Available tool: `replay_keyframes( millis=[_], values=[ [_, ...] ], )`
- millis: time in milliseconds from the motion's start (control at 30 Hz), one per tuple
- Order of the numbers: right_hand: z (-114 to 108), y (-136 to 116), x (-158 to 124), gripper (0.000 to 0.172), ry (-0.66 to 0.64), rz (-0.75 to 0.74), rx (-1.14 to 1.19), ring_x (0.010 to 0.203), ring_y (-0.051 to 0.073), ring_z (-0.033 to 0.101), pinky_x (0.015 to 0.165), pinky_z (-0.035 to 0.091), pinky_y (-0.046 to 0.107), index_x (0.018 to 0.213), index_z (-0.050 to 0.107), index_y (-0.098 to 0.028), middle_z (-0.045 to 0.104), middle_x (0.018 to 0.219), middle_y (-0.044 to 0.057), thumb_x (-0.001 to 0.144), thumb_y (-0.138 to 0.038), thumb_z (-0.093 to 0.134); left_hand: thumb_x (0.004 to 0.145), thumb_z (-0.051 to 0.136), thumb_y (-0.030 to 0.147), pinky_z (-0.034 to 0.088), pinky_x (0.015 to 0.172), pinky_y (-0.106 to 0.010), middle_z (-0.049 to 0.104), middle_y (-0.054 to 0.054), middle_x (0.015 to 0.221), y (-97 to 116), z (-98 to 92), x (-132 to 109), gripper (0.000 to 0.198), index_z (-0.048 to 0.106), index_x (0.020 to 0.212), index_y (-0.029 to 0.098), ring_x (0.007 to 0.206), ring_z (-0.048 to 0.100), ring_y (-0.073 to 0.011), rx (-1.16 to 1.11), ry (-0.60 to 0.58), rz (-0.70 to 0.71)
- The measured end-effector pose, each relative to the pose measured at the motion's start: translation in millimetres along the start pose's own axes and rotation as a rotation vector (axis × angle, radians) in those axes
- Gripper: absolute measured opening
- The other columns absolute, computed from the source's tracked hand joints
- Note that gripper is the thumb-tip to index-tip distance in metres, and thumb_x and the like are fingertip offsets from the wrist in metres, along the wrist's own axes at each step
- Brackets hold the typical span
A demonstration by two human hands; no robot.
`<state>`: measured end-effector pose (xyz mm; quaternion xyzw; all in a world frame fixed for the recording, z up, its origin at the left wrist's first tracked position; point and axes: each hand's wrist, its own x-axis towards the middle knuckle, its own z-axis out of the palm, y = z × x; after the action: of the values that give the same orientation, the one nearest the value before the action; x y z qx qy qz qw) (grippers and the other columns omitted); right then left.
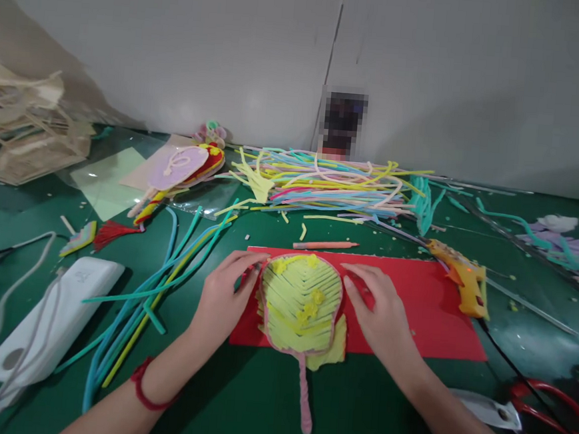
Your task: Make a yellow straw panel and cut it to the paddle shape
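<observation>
A hand fan (300, 305) made of yellow-green fuzzy strips has a pink rim, a pink handle and small yellow flowers on its face. It lies over a red sheet (400, 339), its handle pointing toward me. At the fan's left edge, my left hand (228, 289) has its thumb and fingers closed at the rim. My right hand (378, 301) does the same at the right edge, fingertips at the upper rim. A yellow-green piece (332, 347) sticks out from under the fan's lower right. Fingertip contact on the far side is partly hidden.
Behind lies a pile of coloured pipe cleaners (332, 187), with a pink pencil (325, 245) in front. A yellow glue gun (460, 277) rests on the sheet's right end. Red-handled scissors (515, 408) lie right, a white power bank-like device (50, 332) left. Other fans (178, 168) lie back left.
</observation>
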<state>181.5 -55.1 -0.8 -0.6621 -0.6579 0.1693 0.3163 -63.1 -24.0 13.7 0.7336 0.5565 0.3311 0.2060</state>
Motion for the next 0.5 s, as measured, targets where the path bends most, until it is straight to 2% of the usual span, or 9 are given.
replay_keyframes(
  millis=[100, 233, 500],
  values=[
    [9, 10, -2, 0.033, 0.016, -0.069, -0.078, 0.110, 0.023, 0.055, 0.092, 0.047, 0.043, 0.120, 0.055, -0.022, 0.062, 0.117, 0.009, 0.092, -0.035, 0.044, 0.090, 0.045, 0.022, 0.052, 0.089, -0.031, 0.066, -0.006, 0.107, 4, 1.1, -5, 0.025, 0.064, 0.107, 0.019, 0.099, 0.063, -0.0167, 0.071, 0.000, 0.032],
    [11, 13, -7, 0.048, 0.040, -0.277, -0.165, 0.121, 0.022, 0.048, 0.096, 0.044, 0.041, 0.138, 0.038, -0.023, 0.053, 0.132, 0.010, 0.091, -0.024, 0.046, 0.089, 0.049, 0.029, 0.051, 0.095, -0.031, 0.063, -0.005, 0.119, 3, 4.5, -12, 0.033, 0.057, 0.120, 0.020, 0.106, 0.061, -0.0169, 0.186, -0.056, 0.091],
    [7, 19, -6, 0.054, -0.112, -0.499, -0.204, 0.122, 0.020, 0.048, 0.097, 0.043, 0.032, 0.140, 0.039, -0.020, 0.050, 0.137, 0.007, 0.086, -0.015, 0.047, 0.089, 0.051, 0.028, 0.052, 0.094, -0.027, 0.065, -0.006, 0.119, -8, 12.2, -22, 0.036, 0.054, 0.124, 0.019, 0.103, 0.063, -0.0156, 0.304, -0.064, 0.193]
  ],
)
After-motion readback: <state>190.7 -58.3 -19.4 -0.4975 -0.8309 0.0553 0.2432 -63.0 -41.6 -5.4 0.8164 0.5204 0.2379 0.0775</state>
